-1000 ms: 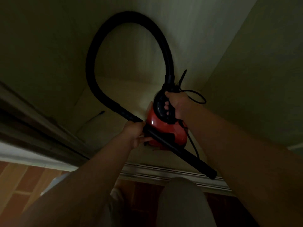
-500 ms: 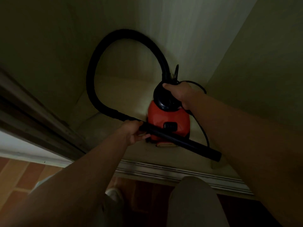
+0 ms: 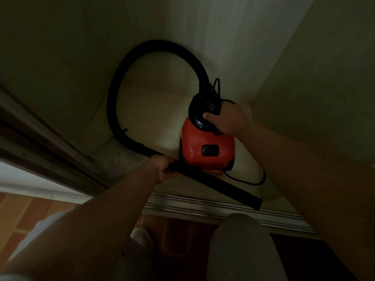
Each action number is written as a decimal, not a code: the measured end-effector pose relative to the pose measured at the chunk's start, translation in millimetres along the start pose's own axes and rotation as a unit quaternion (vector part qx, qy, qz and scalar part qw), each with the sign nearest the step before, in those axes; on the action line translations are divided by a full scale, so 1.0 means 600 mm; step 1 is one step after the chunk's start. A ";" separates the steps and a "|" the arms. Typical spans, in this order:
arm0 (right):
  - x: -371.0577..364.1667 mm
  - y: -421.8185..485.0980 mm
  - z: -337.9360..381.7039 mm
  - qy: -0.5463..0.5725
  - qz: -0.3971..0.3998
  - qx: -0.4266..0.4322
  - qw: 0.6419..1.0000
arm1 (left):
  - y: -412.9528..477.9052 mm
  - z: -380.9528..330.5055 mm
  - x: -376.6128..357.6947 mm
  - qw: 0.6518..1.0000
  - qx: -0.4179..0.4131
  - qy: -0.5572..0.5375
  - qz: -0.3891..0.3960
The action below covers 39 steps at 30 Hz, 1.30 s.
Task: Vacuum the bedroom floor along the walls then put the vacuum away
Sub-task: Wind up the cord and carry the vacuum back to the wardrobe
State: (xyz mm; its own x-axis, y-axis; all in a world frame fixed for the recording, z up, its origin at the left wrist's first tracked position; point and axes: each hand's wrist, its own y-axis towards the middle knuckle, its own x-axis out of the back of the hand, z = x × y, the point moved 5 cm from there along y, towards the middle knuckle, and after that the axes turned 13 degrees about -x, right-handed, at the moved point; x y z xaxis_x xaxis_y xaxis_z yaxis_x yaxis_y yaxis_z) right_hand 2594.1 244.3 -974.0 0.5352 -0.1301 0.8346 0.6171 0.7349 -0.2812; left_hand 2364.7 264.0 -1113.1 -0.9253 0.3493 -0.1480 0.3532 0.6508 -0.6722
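Note:
A small red vacuum (image 3: 207, 151) with a black top sits low inside a dim closet, near its right wall. My right hand (image 3: 225, 118) grips the black handle on top of it. A black hose (image 3: 129, 63) loops up from the vacuum's top, around to the left and back down. My left hand (image 3: 162, 169) holds the black rigid tube (image 3: 227, 189) where the hose ends; the tube slants down to the right in front of the vacuum. A black power cord (image 3: 253, 180) trails beside the body.
The closet's pale floor (image 3: 154, 122) and walls surround the vacuum. A metal sliding-door track (image 3: 203, 207) runs along the threshold. A dark door frame (image 3: 40, 142) slants at left. Wooden floor (image 3: 18, 216) and my legs fill the bottom.
The vacuum has gone lower and further right into the closet. The hose loop has sunk and the tube has dropped toward the track. Both hands keep their grips.

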 end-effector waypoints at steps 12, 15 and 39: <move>-0.013 -0.053 -0.006 -0.202 -0.147 0.032 0.968 | 0.015 0.068 -0.005 0.999 -0.014 0.017 -0.032; -0.017 -0.053 -0.006 -0.214 -0.152 0.039 0.964 | 0.025 0.079 -0.004 0.999 -0.009 0.009 -0.034; 0.162 -0.245 0.109 -0.205 -0.016 -0.041 0.978 | -0.289 -0.181 -0.032 0.880 -0.200 0.429 0.030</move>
